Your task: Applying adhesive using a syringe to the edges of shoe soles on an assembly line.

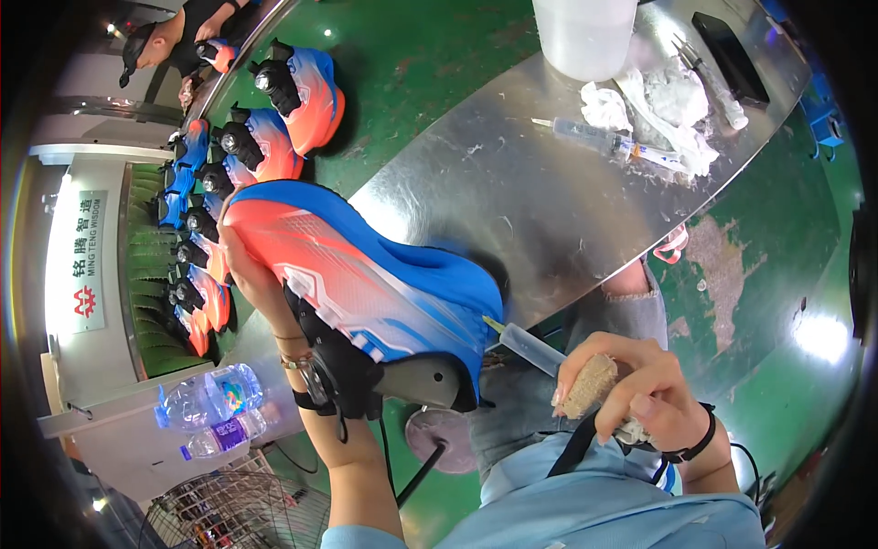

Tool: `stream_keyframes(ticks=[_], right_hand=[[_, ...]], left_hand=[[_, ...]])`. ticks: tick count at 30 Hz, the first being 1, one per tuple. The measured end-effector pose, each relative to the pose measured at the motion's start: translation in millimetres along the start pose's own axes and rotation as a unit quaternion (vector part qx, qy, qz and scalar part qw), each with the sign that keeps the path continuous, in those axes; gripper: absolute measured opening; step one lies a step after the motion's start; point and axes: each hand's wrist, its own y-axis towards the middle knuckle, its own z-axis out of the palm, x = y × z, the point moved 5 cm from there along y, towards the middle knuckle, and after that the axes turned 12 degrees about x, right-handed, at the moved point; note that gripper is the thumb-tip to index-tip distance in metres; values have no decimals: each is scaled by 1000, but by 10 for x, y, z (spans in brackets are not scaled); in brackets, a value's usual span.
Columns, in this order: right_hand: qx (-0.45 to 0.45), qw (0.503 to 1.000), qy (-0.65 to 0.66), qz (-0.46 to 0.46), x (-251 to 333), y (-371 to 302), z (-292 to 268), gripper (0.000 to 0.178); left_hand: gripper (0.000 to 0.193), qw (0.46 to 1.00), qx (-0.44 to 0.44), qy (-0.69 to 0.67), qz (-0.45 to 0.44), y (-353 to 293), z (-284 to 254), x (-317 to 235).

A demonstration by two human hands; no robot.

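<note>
A blue and orange sports shoe is held on its side in front of me, its blue sole edge uppermost and its black-grey collar towards me. My left hand is closed around the orange toe end, its fingers partly hidden behind the shoe. In my right hand is a clear syringe, gripped between curled fingers. Its pale yellowish tip meets or nearly meets the blue heel. A tan, rough-textured piece shows at the fingers of that hand; I cannot tell what it is.
On the metal table lie another syringe, crumpled white tissue, a pen-like tool, a black phone-like slab and a white container. Similar shoes line the left. Plastic bottles lie near a wire-guarded fan. A co-worker handles a shoe.
</note>
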Motion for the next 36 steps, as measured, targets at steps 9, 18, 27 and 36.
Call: stream_keyframes(ticks=[9,18,27,36], right_hand=[[-37,996,-44,-61,-164,204,-15,26],[-69,994,-47,-69,-208,277,13,32],[-91,995,36,3,-231,145,113,42],[-91,991,69,70,26,-90,222,44]], left_hand=[[22,969,33,-194,-147,-417,-86,591],[26,920,100,-88,-369,-1850,-570,-134],[53,807,176,-305,-474,-2813,34,-401],[63,735,247,-458,-435,-2788,611,-425]])
